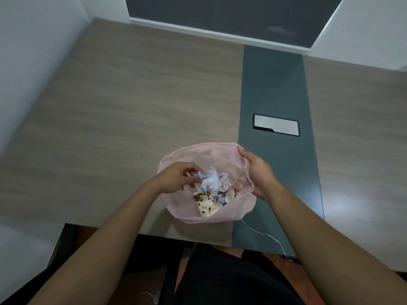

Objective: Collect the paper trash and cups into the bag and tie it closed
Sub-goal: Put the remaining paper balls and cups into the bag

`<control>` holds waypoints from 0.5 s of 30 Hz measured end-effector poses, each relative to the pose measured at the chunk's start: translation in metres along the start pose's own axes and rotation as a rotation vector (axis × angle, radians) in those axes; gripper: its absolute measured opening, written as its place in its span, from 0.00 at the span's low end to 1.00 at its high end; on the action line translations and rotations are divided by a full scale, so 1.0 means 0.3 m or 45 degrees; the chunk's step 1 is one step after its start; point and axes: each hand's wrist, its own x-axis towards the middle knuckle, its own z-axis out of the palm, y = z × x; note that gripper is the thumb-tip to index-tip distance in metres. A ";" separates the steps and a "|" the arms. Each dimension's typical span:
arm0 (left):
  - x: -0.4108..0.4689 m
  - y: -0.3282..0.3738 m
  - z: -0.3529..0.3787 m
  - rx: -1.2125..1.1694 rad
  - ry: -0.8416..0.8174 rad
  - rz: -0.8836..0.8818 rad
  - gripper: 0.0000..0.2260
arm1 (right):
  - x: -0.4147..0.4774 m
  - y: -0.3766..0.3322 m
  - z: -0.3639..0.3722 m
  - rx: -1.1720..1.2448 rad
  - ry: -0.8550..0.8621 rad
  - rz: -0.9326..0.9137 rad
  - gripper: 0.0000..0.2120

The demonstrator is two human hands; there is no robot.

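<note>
Bag [187, 155] sits on wood-grain table [132, 95] w/ grey centre strip [273, 84].

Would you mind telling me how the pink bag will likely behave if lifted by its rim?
Probably floppy: the pink bag wrinkles and sags where the right hand grips its rim. Likely light, since crumpled paper and paper cups are all that shows inside. It may slump once unsupported.

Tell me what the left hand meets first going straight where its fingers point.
The crumpled paper in the bag, right at the fingers of the left hand, which seem to pinch its edge.
</note>
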 end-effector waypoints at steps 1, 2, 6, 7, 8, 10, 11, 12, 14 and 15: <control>0.005 0.001 0.029 0.039 0.017 -0.017 0.10 | -0.001 0.000 0.006 0.005 -0.003 -0.003 0.17; 0.007 0.002 0.051 0.070 0.044 -0.016 0.11 | -0.001 0.002 0.010 0.009 -0.003 -0.004 0.17; -0.008 0.018 0.076 0.206 0.400 0.254 0.08 | 0.002 0.004 0.016 0.037 -0.013 -0.001 0.19; -0.016 0.015 0.071 0.214 0.588 0.352 0.08 | 0.001 0.004 0.017 0.040 -0.019 -0.002 0.18; -0.025 0.007 0.068 0.245 0.807 0.423 0.08 | -0.002 0.003 0.019 0.040 -0.025 -0.003 0.18; -0.051 -0.026 0.061 0.329 1.182 0.363 0.14 | -0.003 0.002 0.027 0.037 -0.038 0.002 0.17; -0.065 -0.047 0.054 0.340 1.265 0.206 0.22 | -0.002 0.002 0.033 0.038 -0.040 0.005 0.17; -0.080 -0.071 0.046 0.328 1.260 0.007 0.33 | -0.002 0.002 0.043 0.040 -0.042 0.011 0.17; -0.102 -0.121 0.039 0.271 1.054 -0.368 0.50 | -0.003 0.000 0.064 0.044 -0.063 0.022 0.19; -0.111 -0.146 0.035 0.257 0.896 -0.489 0.52 | -0.003 -0.001 0.077 0.047 -0.076 0.025 0.19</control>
